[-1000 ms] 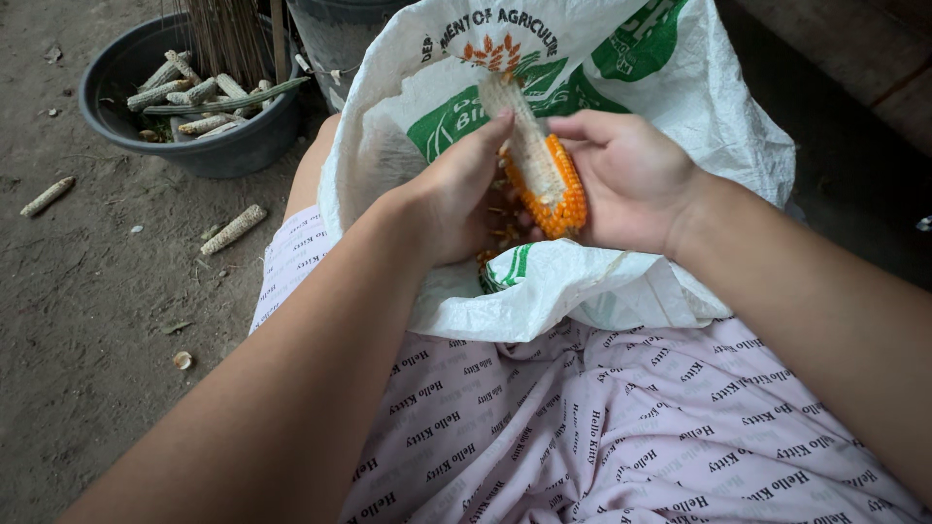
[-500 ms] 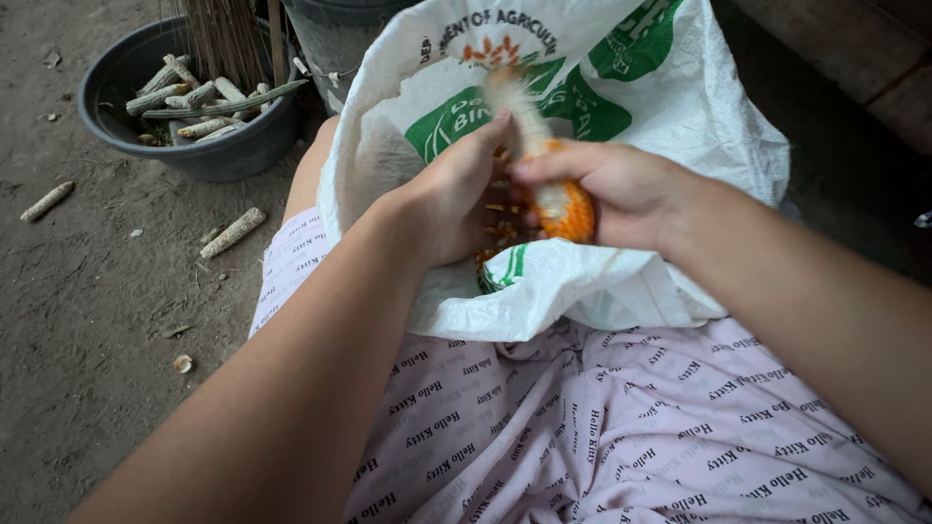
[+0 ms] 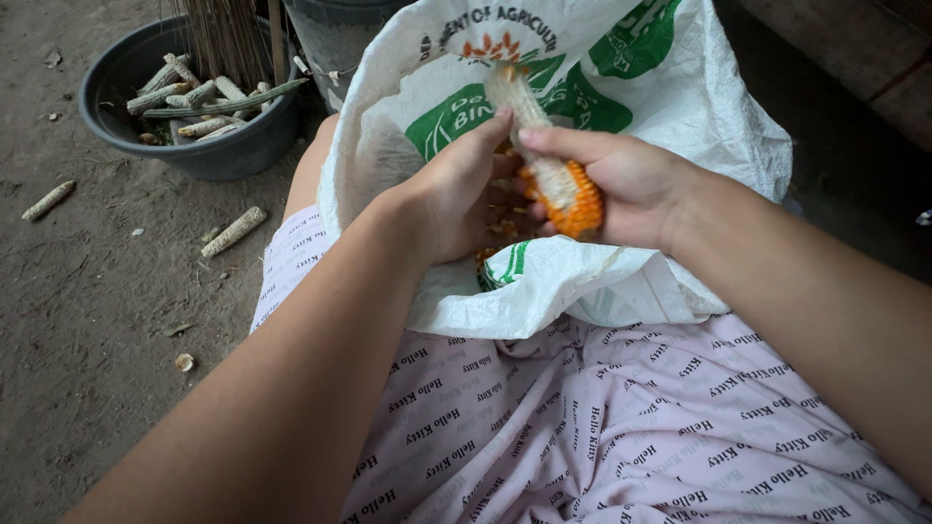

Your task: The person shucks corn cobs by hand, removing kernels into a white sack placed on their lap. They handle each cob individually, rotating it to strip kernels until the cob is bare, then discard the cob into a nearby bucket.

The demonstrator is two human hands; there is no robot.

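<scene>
Sack (image 3: 680, 126) walls hem hands front & sides; bare ground (image 3: 87, 320) left w/ stray cobs (image 3: 233, 231).

A large white woven plastic sack (image 3: 670, 126) is lying open on the person's lap, its mouth folding back over the pink printed cloth and its body slumping away toward the top of the view. A printed label (image 3: 544, 87) in green, with a curved line of dark lettering and a small orange emblem, is showing across the sack's inner wall, and a smaller green-and-white patch (image 3: 505, 267) is peeking out at the folded lower rim.
</scene>
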